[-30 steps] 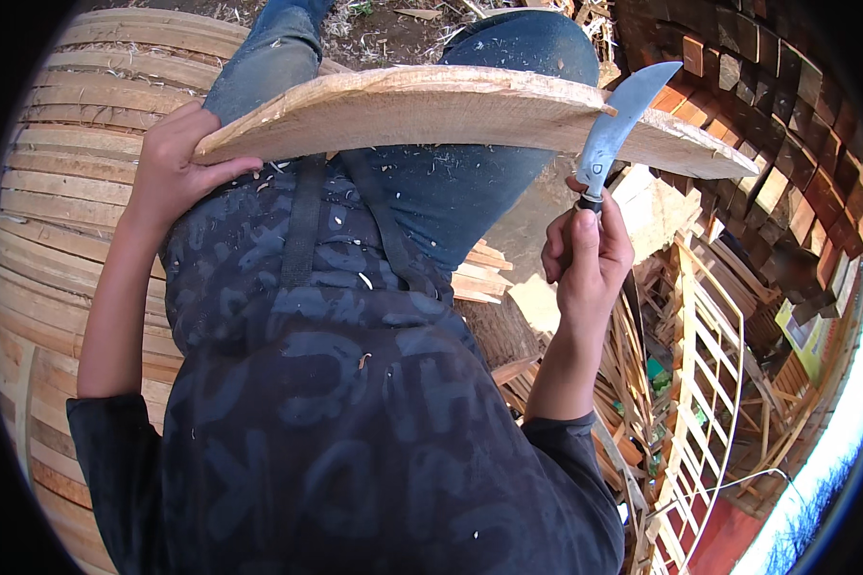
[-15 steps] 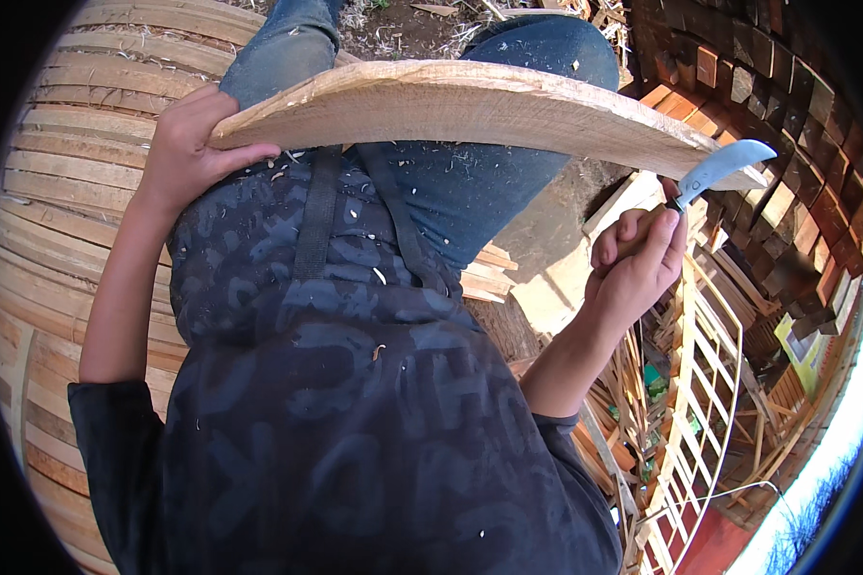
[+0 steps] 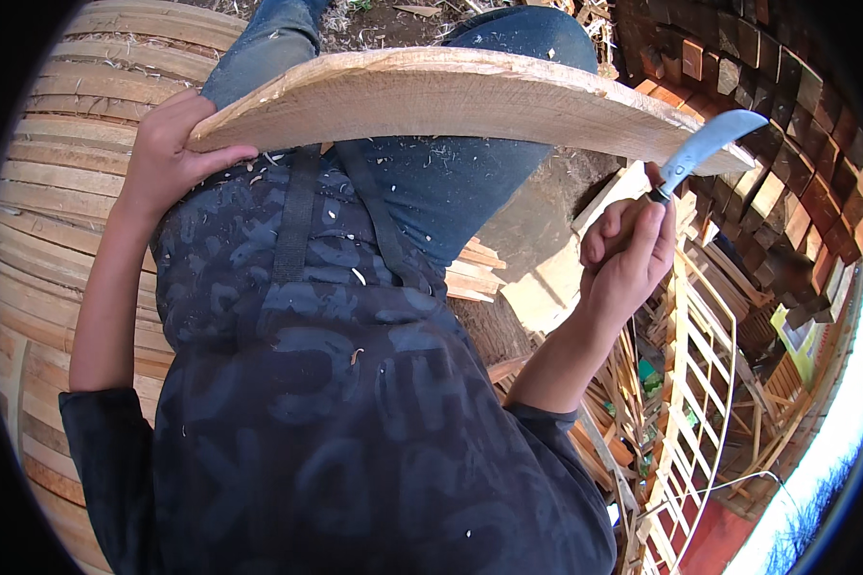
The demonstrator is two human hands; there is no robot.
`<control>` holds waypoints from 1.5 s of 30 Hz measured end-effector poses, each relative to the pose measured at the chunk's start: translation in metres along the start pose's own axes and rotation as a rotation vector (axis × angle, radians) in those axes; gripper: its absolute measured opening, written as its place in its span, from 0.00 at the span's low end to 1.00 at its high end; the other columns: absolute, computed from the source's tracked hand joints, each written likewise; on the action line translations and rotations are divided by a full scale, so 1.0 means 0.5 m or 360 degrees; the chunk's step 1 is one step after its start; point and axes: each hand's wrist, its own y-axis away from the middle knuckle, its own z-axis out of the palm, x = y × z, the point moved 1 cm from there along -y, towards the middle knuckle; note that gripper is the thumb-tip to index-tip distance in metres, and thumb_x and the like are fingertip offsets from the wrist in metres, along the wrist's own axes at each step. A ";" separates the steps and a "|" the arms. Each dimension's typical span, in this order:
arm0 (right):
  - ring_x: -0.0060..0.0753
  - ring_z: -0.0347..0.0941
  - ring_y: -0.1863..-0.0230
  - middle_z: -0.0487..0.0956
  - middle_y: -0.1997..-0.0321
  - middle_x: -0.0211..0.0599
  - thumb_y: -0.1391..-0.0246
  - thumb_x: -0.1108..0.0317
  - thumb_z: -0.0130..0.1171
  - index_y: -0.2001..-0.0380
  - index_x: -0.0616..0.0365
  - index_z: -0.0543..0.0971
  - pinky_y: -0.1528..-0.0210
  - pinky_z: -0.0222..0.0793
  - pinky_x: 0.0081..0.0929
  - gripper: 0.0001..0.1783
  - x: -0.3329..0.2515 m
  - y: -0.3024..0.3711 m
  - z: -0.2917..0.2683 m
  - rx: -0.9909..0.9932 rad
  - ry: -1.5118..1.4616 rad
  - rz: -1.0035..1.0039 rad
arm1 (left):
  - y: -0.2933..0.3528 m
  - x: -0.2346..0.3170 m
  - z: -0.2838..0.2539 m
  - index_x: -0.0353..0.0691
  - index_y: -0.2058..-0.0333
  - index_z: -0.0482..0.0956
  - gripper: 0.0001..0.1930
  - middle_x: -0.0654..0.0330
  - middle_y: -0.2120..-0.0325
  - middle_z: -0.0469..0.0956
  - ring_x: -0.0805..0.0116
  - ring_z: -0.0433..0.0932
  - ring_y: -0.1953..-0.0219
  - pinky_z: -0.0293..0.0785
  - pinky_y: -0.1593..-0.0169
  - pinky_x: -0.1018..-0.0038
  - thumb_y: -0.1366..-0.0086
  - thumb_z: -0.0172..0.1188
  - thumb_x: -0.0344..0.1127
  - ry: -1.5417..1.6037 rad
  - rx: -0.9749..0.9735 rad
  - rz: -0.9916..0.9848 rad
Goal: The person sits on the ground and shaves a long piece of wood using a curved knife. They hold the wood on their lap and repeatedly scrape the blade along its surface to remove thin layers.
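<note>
A long pale wooden board (image 3: 431, 101) lies across my lap, its upper edge rough and bowed by the lens. My left hand (image 3: 170, 144) grips the board's left end, thumb along the near face and fingers behind it. In my right hand (image 3: 631, 244) is a knife (image 3: 708, 146) with a curved, hooked metal blade, held upright by its brown handle. The blade rises beside the board's right end and overlaps it in view; whether it touches the wood I cannot tell. Small wood shavings are scattered on my dark shirt and jeans.
Stacked wooden slats (image 3: 77, 182) fill the left side. At the right rise piles of reddish-brown cut blocks (image 3: 786, 96). A pale slatted wooden frame (image 3: 705, 383) stands at the lower right among loose thin strips. Shavings litter the ground (image 3: 379, 29) beyond my legs.
The board, both hands and the knife sit slightly further left and higher in view, along with the surroundings. Both holds look the same.
</note>
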 end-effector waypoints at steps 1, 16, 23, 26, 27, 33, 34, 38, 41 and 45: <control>0.11 0.58 0.87 0.66 0.84 0.26 0.33 0.66 0.45 0.43 0.65 0.68 0.88 0.50 0.11 0.20 0.000 -0.005 0.008 0.0170 -0.0168 -0.0060 | -0.002 0.001 -0.006 0.32 0.77 0.75 0.21 0.56 0.83 0.69 0.61 0.68 0.78 0.66 0.73 0.69 0.59 0.77 0.41 -0.0018 -0.0009 -0.0027; 0.13 0.59 0.86 0.68 0.82 0.26 0.37 0.72 0.50 0.47 0.65 0.71 0.84 0.53 0.12 0.17 0.043 0.047 0.038 -0.0867 0.0524 -0.0084 | 0.001 0.003 -0.006 0.33 0.78 0.73 0.21 0.56 0.84 0.65 0.61 0.65 0.79 0.61 0.74 0.68 0.59 0.76 0.41 0.0021 0.0004 -0.0008; 0.12 0.56 0.89 0.64 0.85 0.26 0.32 0.63 0.43 0.47 0.65 0.70 0.88 0.49 0.10 0.18 0.011 0.056 0.027 -0.0466 0.0540 0.0240 | 0.001 0.005 0.001 0.33 0.79 0.72 0.21 0.57 0.84 0.65 0.61 0.66 0.79 0.61 0.74 0.69 0.60 0.76 0.41 0.0034 0.0016 0.0025; 0.12 0.57 0.88 0.64 0.85 0.26 0.32 0.63 0.44 0.46 0.65 0.69 0.88 0.49 0.10 0.19 -0.023 0.012 -0.021 -0.0206 0.0196 -0.0009 | 0.000 0.009 -0.008 0.33 0.78 0.72 0.22 0.57 0.83 0.67 0.61 0.67 0.79 0.65 0.74 0.69 0.59 0.76 0.40 -0.0018 -0.0006 0.0024; 0.12 0.56 0.88 0.64 0.84 0.26 0.32 0.62 0.44 0.45 0.65 0.68 0.87 0.49 0.10 0.20 -0.031 0.003 -0.020 0.0063 -0.0170 -0.0107 | -0.002 0.002 -0.003 0.33 0.79 0.72 0.21 0.57 0.83 0.67 0.60 0.67 0.79 0.65 0.74 0.69 0.59 0.77 0.40 0.0000 0.0007 0.0013; 0.12 0.56 0.88 0.63 0.84 0.26 0.32 0.61 0.41 0.41 0.63 0.64 0.89 0.51 0.11 0.22 0.001 0.025 0.001 -0.0381 0.0340 0.0112 | -0.003 0.001 -0.004 0.33 0.79 0.72 0.21 0.57 0.83 0.64 0.61 0.65 0.79 0.61 0.73 0.68 0.59 0.75 0.40 0.0008 0.0027 0.0049; 0.12 0.58 0.88 0.66 0.83 0.27 0.32 0.61 0.42 0.41 0.64 0.64 0.89 0.52 0.11 0.23 -0.009 0.013 -0.009 -0.0321 0.0300 0.0102 | 0.003 0.003 -0.005 0.33 0.79 0.72 0.21 0.56 0.83 0.64 0.61 0.65 0.79 0.61 0.73 0.68 0.59 0.75 0.40 0.0009 0.0007 0.0032; 0.12 0.58 0.88 0.66 0.84 0.27 0.31 0.61 0.41 0.42 0.63 0.65 0.88 0.50 0.11 0.21 0.022 0.051 0.049 -0.0466 0.0556 0.0167 | -0.010 0.007 -0.004 0.33 0.78 0.73 0.21 0.57 0.83 0.66 0.61 0.65 0.78 0.62 0.73 0.69 0.59 0.76 0.41 0.0016 0.0009 0.0036; 0.12 0.57 0.88 0.65 0.84 0.27 0.31 0.61 0.39 0.45 0.62 0.66 0.88 0.50 0.11 0.19 0.020 0.044 0.021 -0.0312 0.0227 0.0095 | 0.003 -0.004 -0.004 0.33 0.77 0.74 0.21 0.57 0.82 0.68 0.61 0.67 0.78 0.64 0.74 0.69 0.59 0.76 0.42 -0.0021 -0.0035 0.0010; 0.13 0.57 0.88 0.65 0.83 0.26 0.31 0.61 0.40 0.47 0.63 0.68 0.88 0.51 0.12 0.18 0.030 0.036 0.030 -0.0150 0.0134 0.0082 | -0.002 0.001 -0.005 0.32 0.77 0.74 0.21 0.56 0.82 0.69 0.61 0.67 0.78 0.64 0.74 0.69 0.59 0.76 0.41 -0.0007 -0.0006 0.0022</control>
